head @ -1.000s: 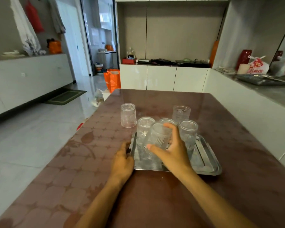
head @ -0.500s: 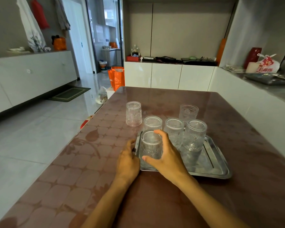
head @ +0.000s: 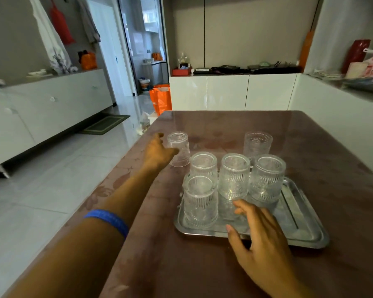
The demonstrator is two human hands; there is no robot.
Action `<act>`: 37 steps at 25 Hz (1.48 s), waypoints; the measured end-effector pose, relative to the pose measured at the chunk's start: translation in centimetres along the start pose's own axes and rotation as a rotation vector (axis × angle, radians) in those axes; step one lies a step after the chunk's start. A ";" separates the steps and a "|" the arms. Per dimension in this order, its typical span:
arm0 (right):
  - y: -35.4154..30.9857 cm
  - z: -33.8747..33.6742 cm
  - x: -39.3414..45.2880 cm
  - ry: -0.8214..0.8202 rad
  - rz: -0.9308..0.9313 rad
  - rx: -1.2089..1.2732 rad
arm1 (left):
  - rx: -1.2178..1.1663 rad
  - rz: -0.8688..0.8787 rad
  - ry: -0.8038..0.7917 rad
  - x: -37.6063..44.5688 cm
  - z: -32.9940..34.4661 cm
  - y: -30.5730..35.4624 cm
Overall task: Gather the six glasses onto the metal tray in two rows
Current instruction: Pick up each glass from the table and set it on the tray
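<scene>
A metal tray [head: 306, 229] lies on the brown table. Three ribbed clear glasses stand upside down in its far row: left [head: 204, 164], middle [head: 235, 177], right [head: 267, 179]. Another glass [head: 200, 203] stands at the tray's near left corner. Two glasses stand on the table beyond the tray: one upside down at the far left [head: 180, 151], one at the far right [head: 257, 144]. My left hand [head: 157, 152] is at the far left glass, thumb against its side, fingers spread. My right hand [head: 261, 237] hovers open over the tray's near edge, holding nothing.
The table's left edge [head: 125, 175] drops to a tiled floor. An orange bag [head: 160, 100] stands on the floor past the table's far corner. White cabinets run along the back wall and the right side, close to the table.
My right hand has let go of the glass it set at the tray's near left corner and drawn back. My left hand left the tray's edge and reached forward to the far left glass.
</scene>
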State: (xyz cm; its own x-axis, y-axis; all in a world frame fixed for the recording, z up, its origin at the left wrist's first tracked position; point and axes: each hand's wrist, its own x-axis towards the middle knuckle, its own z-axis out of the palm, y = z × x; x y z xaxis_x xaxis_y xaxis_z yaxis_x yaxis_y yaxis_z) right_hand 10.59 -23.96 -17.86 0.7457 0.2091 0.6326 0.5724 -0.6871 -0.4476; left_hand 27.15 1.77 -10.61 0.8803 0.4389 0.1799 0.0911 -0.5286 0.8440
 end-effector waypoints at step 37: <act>5.2 -3.7 1.0 0.524 0.406 0.266 | 0.399 0.725 -0.463 -16.3 1.5 8.3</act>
State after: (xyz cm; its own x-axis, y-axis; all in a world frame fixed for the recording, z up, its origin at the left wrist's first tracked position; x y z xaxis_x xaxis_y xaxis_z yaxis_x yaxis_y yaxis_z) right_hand 13.05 -29.86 -17.17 0.6939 -0.4351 0.5738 0.3975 -0.4329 -0.8091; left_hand 14.24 -10.87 -7.31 0.8742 -0.3805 0.3016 -0.4733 -0.8063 0.3546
